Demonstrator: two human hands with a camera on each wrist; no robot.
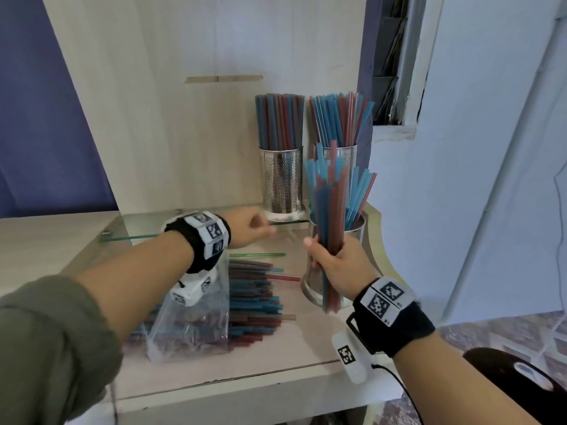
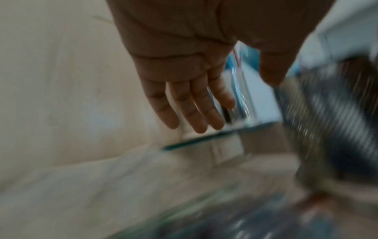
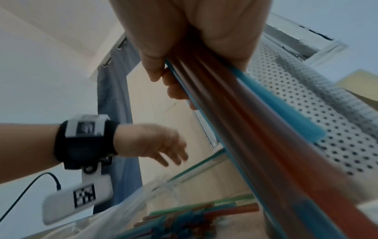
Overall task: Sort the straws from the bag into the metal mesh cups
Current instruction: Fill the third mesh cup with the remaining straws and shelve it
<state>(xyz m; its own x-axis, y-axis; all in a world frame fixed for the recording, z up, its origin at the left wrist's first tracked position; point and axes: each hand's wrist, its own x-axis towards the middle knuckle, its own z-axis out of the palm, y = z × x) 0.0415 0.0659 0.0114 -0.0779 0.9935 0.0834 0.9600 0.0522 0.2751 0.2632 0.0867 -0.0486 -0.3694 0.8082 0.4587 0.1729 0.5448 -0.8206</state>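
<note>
My right hand grips an upright bundle of red and blue straws just in front of the near metal mesh cup, which holds several straws. In the right wrist view the fingers wrap the bundle beside the perforated cup wall. My left hand is empty and hovers near the glass shelf edge; its fingers are straight. Two fuller mesh cups stand on the shelf behind. Loose straws spill from the clear bag.
A wooden back panel rises behind the shelf. A single green straw lies apart from the pile. The counter's front edge runs below the bag, and a white wall stands to the right.
</note>
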